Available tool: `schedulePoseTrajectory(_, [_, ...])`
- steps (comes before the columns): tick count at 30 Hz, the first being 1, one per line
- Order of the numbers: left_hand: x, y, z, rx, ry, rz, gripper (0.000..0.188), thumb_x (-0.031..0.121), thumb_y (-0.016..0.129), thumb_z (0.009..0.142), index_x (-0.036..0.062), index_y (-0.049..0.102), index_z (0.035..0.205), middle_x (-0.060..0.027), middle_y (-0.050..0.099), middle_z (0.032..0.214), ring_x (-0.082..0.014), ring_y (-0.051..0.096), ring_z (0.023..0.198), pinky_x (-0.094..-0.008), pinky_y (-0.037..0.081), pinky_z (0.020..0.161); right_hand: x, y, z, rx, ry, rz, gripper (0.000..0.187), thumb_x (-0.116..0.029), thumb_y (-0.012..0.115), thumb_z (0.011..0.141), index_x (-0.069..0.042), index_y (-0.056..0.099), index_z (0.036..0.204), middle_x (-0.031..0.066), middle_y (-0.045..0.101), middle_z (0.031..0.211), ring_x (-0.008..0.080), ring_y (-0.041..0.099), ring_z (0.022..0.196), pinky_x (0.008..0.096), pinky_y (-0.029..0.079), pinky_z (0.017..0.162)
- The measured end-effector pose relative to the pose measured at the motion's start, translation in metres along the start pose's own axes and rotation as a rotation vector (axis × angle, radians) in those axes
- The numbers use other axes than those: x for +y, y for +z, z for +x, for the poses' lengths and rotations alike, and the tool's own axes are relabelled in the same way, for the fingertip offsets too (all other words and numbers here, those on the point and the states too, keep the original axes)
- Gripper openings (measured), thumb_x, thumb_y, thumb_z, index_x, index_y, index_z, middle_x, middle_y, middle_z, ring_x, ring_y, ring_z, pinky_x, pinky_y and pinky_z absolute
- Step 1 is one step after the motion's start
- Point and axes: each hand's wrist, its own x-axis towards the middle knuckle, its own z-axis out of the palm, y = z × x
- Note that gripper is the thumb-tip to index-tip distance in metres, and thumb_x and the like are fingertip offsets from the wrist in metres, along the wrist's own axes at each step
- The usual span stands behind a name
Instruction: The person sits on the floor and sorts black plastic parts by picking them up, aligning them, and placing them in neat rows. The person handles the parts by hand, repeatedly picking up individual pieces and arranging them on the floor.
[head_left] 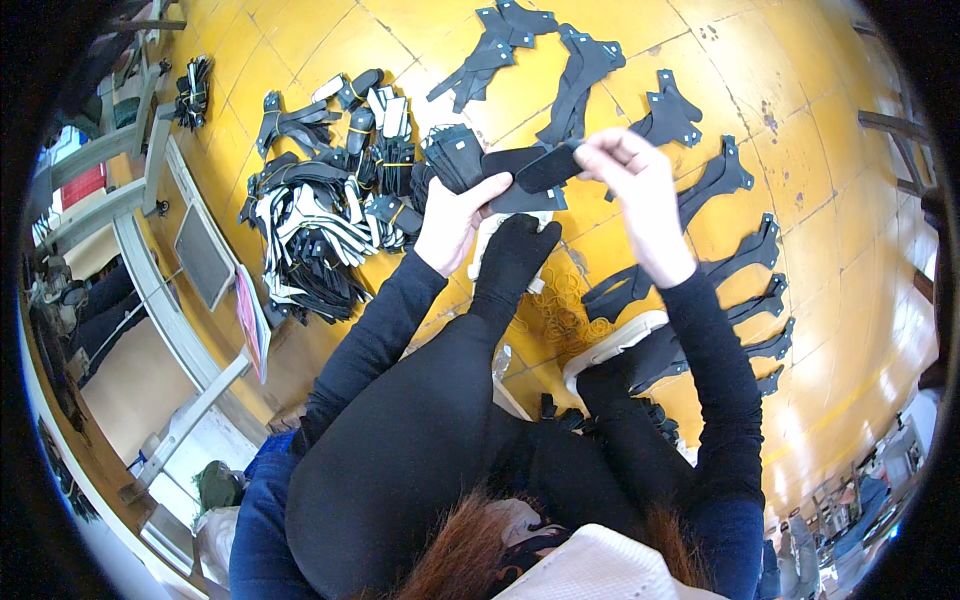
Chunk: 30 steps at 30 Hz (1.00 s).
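My left hand (450,222) is closed around a fanned stack of flat black fabric pieces (455,155), with its thumb lying on top. The pieces look cut to shape, and some carry small white labels. My right hand (640,185) pinches the end of a black strip (548,170) that lies across the right side of the stack. Part of the stack is hidden behind my left fingers. Both hands are above my black-socked foot (515,250).
A heap of black and white pieces (310,235), some bundled with yellow bands, lies on the left. Loose yellow rubber bands (565,310) lie by my foot. Several groups of dark pieces (580,75) spread across the yellow tiled floor (830,290). A grey frame (165,290) stands far left.
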Motion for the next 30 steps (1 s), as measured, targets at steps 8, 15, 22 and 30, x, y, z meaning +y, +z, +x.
schedulePoseTrajectory(8, [-0.012,0.011,0.000,-0.056,0.053,-0.195,0.031,-0.007,0.060,0.083,0.0017,0.057,0.113,-0.0078,0.063,0.112,-0.0206,0.063,0.100,-0.0349,0.053,0.087,0.047,0.031,-0.023,0.194,0.051,0.095,0.010,-0.007,0.068,0.084,0.001,0.063,0.088,0.0023,0.063,0.087,0.0070,0.057,0.078,0.0208,0.045,0.069])
schedulePoseTrajectory(15, [-0.005,0.013,-0.005,-0.050,0.012,-0.137,0.034,-0.011,0.060,0.081,-0.0004,0.055,0.113,-0.0121,0.063,0.111,-0.0226,0.063,0.101,-0.0350,0.053,0.087,0.033,0.032,-0.021,0.249,0.008,0.130,0.021,-0.008,0.070,0.082,-0.005,0.059,0.100,-0.0012,0.058,0.080,0.0037,0.051,0.068,0.0180,0.040,0.060])
schedulePoseTrajectory(22, [0.001,0.020,-0.009,-0.065,-0.023,-0.098,0.032,-0.012,0.061,0.080,0.0014,0.055,0.108,-0.0098,0.063,0.108,-0.0207,0.063,0.099,-0.0334,0.053,0.084,0.023,0.020,-0.011,0.178,-0.128,-0.203,0.026,-0.006,0.071,0.080,-0.005,0.059,0.103,0.0036,0.061,0.097,0.0101,0.058,0.085,0.0245,0.046,0.076])
schedulePoseTrajectory(30, [-0.008,0.018,-0.009,-0.090,-0.079,-0.097,0.032,-0.005,0.064,0.080,0.0024,0.056,0.110,-0.0058,0.063,0.104,-0.0173,0.063,0.094,-0.0302,0.053,0.082,0.011,0.015,-0.009,0.044,-0.468,-0.603,0.026,-0.005,0.073,0.073,-0.004,0.064,0.097,0.0070,0.062,0.103,0.0195,0.060,0.097,0.0284,0.047,0.084])
